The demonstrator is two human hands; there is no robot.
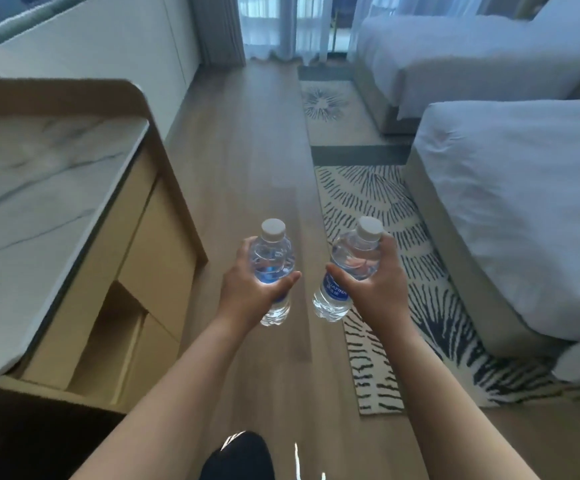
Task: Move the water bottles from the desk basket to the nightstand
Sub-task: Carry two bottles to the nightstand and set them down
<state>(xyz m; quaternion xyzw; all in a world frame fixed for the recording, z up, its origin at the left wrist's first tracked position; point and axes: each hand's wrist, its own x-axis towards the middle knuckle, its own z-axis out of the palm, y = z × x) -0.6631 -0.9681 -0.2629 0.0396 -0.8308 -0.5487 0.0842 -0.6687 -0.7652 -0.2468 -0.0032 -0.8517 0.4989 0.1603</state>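
Note:
I hold two clear plastic water bottles with white caps and blue labels out in front of me, above the wooden floor. My left hand (247, 289) is wrapped around the left bottle (274, 258), which is roughly upright. My right hand (382, 282) grips the right bottle (351, 265), tilted with its cap to the upper right. The bottles are a short gap apart. No basket and no nightstand are in view.
A marble-topped desk (39, 209) with wooden sides stands at the left. Two white beds (524, 209) fill the right side, the farther bed (455, 57) near the curtains. A patterned rug (385, 202) lies beside the beds, and a strip of wooden floor (247, 150) runs ahead.

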